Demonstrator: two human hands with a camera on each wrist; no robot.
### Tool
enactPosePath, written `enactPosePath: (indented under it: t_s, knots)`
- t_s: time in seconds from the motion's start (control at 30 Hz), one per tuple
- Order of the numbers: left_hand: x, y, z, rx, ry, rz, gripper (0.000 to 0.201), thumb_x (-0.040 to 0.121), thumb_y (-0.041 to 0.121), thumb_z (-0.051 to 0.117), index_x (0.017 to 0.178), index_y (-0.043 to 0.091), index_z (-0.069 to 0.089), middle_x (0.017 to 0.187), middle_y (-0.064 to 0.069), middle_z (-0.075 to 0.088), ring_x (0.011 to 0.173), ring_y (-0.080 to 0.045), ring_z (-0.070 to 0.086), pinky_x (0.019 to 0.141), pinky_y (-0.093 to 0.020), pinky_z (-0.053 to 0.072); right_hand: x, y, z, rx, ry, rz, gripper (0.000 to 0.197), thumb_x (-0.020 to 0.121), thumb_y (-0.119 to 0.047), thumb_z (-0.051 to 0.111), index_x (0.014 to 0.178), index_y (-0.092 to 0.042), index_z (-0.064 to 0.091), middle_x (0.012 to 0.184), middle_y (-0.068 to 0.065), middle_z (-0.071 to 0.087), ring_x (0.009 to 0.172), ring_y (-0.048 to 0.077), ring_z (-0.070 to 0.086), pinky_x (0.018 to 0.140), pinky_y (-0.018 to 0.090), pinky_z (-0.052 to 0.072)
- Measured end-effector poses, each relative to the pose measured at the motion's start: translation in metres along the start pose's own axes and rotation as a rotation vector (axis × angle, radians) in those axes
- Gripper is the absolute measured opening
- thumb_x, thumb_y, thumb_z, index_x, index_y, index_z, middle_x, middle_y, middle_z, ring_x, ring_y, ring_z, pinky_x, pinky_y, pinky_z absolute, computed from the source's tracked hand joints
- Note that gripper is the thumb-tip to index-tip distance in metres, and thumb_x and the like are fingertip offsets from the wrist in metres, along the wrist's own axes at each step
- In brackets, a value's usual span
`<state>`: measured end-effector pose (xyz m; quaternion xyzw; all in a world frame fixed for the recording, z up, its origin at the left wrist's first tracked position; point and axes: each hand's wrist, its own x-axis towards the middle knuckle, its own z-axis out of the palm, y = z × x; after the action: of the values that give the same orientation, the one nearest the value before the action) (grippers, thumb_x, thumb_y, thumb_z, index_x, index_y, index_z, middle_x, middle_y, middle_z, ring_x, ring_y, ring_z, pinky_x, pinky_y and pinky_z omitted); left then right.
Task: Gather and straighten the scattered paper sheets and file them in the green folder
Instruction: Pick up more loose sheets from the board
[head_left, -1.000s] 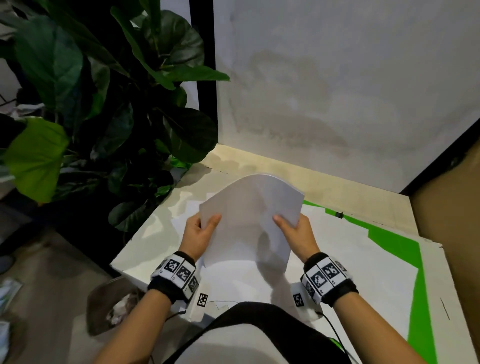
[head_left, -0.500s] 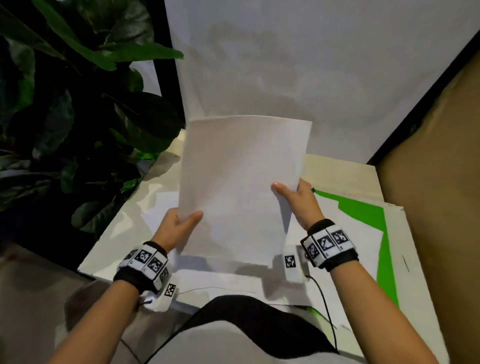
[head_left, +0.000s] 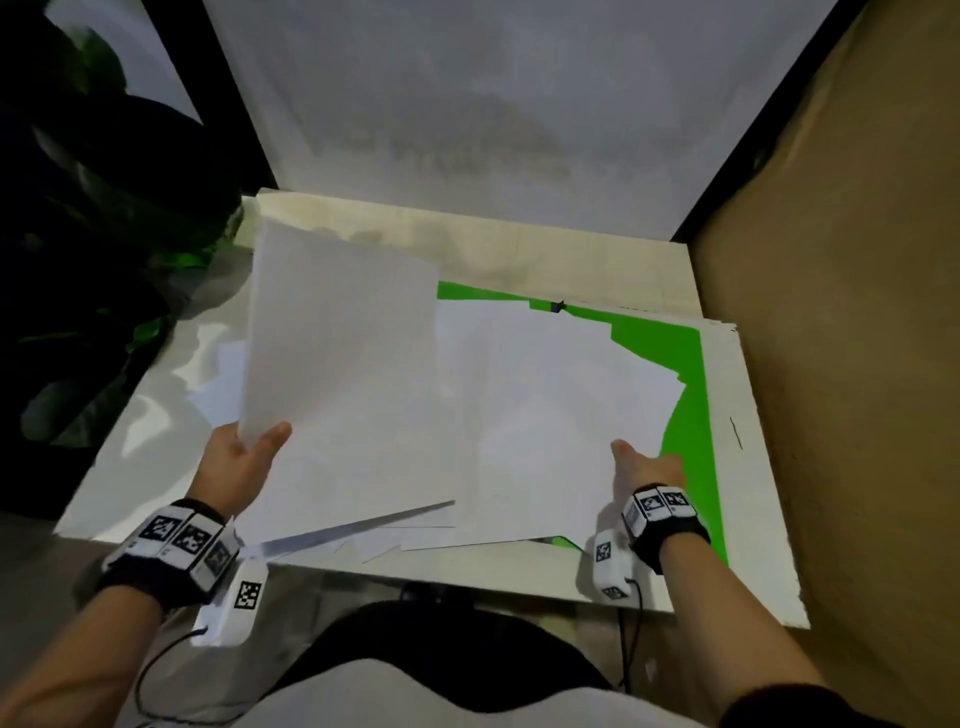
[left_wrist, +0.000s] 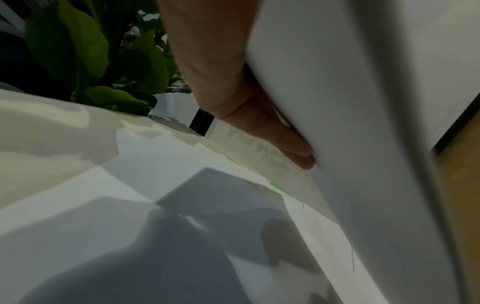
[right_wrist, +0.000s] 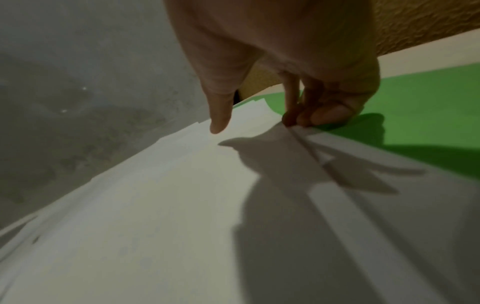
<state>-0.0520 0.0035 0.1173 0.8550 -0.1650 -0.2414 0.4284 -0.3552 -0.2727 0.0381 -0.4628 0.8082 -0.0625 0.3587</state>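
My left hand (head_left: 249, 452) grips a straightened stack of white sheets (head_left: 343, 374) by its lower left edge, thumb on top, and holds it tilted above the desk's left half. In the left wrist view the fingers (left_wrist: 272, 131) lie behind the stack (left_wrist: 363, 123). The green folder (head_left: 691, 395) lies open on the right, mostly covered by loose white sheets (head_left: 540, 415). My right hand (head_left: 644, 465) is at the right edge of those sheets. Its curled fingertips (right_wrist: 306, 119) touch the paper edge on the folder (right_wrist: 415, 92), while the thumb (right_wrist: 218, 119) hovers above the sheets (right_wrist: 182, 195).
The white desk (head_left: 156, 415) ends at a grey wall behind and a brown board (head_left: 831, 364) close on the right. A dark leafy plant (head_left: 104, 208) stands off the left edge. A small black clip (head_left: 558, 305) sits at the folder's far edge.
My right hand has let go of the stack and moved right and down to the loose sheets on the folder. The left hand alone keeps the stack, now lower and tilted left.
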Motion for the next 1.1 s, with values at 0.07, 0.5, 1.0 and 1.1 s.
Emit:
enactPosePath:
  t_s: [0.07,0.5,1.0,1.1]
  knots:
    - [0.000,-0.001,0.001,-0.027,0.017,-0.011,0.016,0.088,0.018,0.055,0.082,0.003,0.056,0.065,-0.005,0.052,0.067,-0.022,0.047,0.060,-0.028,0.036,0.003,-0.004,0.005,-0.037,-0.021,-0.005,0.096,0.058,-0.053,0.071,0.131,-0.003,0.034,0.138,0.023,0.040,0.122,0.043,0.042,0.096,0.055,0.042]
    - [-0.012,-0.018,0.000,-0.121,0.009,-0.089,0.032,0.086,0.025,0.058,0.106,-0.001,0.060,0.089,-0.011,0.062,0.084,-0.026,0.056,0.083,-0.036,0.042,-0.013,-0.022,0.020,-0.316,-0.003,0.000,0.064,0.075,-0.041,0.068,0.120,0.000,0.049,0.141,0.025,0.027,0.129,0.040,0.025,0.104,0.049,0.029]
    - [-0.010,-0.007,0.003,-0.151,-0.033,-0.014,0.013,0.088,0.019,0.055,0.085,0.007,0.059,0.071,0.000,0.058,0.070,-0.018,0.054,0.077,-0.033,0.040,-0.022,-0.037,0.034,0.295,-0.211,-0.043,0.085,0.070,-0.014,0.076,0.136,0.003,0.025,0.137,0.026,0.041,0.121,0.039,0.047,0.097,0.047,0.043]
    - [-0.007,-0.007,0.005,-0.144,-0.039,-0.014,0.017,0.088,0.021,0.055,0.096,0.006,0.061,0.084,-0.007,0.064,0.080,-0.024,0.058,0.081,-0.035,0.043,-0.025,-0.043,0.040,0.307,-0.294,-0.073,0.080,0.073,-0.012,0.074,0.134,0.011,0.028,0.141,0.026,0.038,0.127,0.037,0.042,0.102,0.042,0.038]
